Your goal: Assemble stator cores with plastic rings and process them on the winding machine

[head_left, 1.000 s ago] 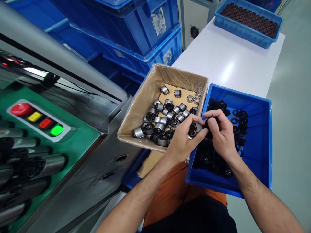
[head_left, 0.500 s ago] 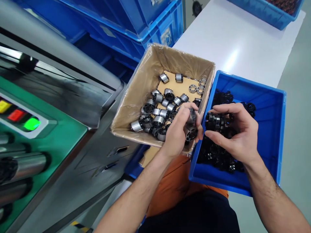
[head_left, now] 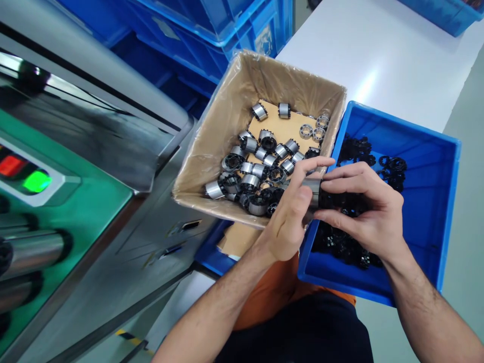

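My left hand (head_left: 293, 214) is closed around a metal cylinder (head_left: 313, 191) at the right edge of the plastic-lined box (head_left: 204, 126). My right hand (head_left: 368, 204) grips black ring parts (head_left: 328, 197) between thumb and fingers, over the blue bin (head_left: 427, 212). The black parts meet the right end of the metal cylinder. Several silver cylinders with black toothed ends (head_left: 250, 181) lie in the lined box on brown cardboard. Many black ring parts (head_left: 340, 247) are heaped in the blue bin. My fingers partly hide both held things.
At left stands a green and grey machine (head_left: 102, 201) with lit red and green buttons (head_left: 37, 181). Stacked blue crates (head_left: 234, 30) are behind the lined box. A white table (head_left: 363, 60) extends to the back right, with another blue bin (head_left: 446, 15) on it.
My left hand has turned and moved right, bringing its cylinder against the black parts in my right hand. The camera view has shifted slightly.
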`<action>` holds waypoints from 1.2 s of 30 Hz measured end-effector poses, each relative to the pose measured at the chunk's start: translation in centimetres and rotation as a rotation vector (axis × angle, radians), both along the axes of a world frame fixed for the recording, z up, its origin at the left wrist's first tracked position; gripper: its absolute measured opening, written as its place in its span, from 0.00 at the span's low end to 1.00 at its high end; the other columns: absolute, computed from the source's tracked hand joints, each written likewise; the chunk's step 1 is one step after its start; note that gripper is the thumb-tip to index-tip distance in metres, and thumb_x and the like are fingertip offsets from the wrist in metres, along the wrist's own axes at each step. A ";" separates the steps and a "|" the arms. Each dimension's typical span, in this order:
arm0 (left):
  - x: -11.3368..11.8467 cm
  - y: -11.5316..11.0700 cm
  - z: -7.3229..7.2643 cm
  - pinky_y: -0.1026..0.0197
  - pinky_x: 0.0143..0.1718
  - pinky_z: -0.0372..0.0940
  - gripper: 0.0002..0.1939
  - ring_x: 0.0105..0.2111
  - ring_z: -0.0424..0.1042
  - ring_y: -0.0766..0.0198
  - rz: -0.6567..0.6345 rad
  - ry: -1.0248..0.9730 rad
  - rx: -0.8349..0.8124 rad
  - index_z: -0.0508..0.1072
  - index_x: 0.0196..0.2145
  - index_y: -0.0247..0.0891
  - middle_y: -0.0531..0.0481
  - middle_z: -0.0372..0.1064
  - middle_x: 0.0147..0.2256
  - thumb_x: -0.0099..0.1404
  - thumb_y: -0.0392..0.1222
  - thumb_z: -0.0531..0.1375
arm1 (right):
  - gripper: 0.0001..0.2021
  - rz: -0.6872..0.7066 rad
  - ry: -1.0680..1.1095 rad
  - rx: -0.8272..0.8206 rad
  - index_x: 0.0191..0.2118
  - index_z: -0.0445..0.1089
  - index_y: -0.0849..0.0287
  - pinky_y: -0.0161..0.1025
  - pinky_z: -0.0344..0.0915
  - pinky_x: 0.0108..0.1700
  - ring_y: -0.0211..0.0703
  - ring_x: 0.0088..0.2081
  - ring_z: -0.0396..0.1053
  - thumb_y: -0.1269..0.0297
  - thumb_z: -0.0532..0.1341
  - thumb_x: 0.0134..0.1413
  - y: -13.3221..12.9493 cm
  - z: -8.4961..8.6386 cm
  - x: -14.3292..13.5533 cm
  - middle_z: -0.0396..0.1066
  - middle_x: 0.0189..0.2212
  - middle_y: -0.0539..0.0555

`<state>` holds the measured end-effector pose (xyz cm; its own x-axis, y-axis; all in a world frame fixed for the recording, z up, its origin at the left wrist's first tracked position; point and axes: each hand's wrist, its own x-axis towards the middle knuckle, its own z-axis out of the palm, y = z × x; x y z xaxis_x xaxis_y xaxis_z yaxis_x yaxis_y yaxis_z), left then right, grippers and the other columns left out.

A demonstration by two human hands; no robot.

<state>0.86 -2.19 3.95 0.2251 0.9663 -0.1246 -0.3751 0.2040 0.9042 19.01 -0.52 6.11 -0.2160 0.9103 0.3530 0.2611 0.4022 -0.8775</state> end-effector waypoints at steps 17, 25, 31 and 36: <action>-0.4 2.0 -1.3 0.62 0.22 0.64 0.37 0.26 0.75 0.63 0.259 -0.071 0.029 0.69 0.35 0.42 0.49 0.82 0.36 0.73 0.82 0.67 | 0.16 -0.086 0.178 -0.097 0.54 0.86 0.41 0.57 0.84 0.61 0.55 0.54 0.84 0.49 0.83 0.64 0.7 -0.5 1.7 0.85 0.51 0.53; -0.3 1.6 -0.8 0.58 0.30 0.68 0.35 0.27 0.74 0.61 0.035 -0.081 -0.054 0.73 0.71 0.52 0.54 0.74 0.33 0.80 0.74 0.66 | 0.22 -0.110 0.216 -0.196 0.35 0.77 0.49 0.54 0.87 0.54 0.53 0.46 0.86 0.47 0.88 0.54 0.0 -0.3 -0.3 0.88 0.47 0.52; -0.3 1.3 -0.8 0.59 0.25 0.61 0.33 0.24 0.66 0.62 -0.012 -0.057 -0.062 0.74 0.51 0.47 0.55 0.68 0.28 0.77 0.81 0.63 | 0.16 -0.112 0.180 -0.136 0.33 0.81 0.49 0.50 0.85 0.51 0.53 0.50 0.87 0.55 0.87 0.59 0.0 -0.4 -0.4 0.89 0.50 0.52; -0.5 0.9 -0.7 0.59 0.24 0.62 0.28 0.24 0.66 0.63 -0.041 -0.071 -0.093 0.72 0.58 0.50 0.54 0.70 0.31 0.82 0.76 0.61 | 0.24 -0.127 0.133 -0.161 0.55 0.88 0.42 0.45 0.85 0.43 0.50 0.44 0.86 0.53 0.89 0.55 -0.1 -0.5 -0.6 0.89 0.49 0.51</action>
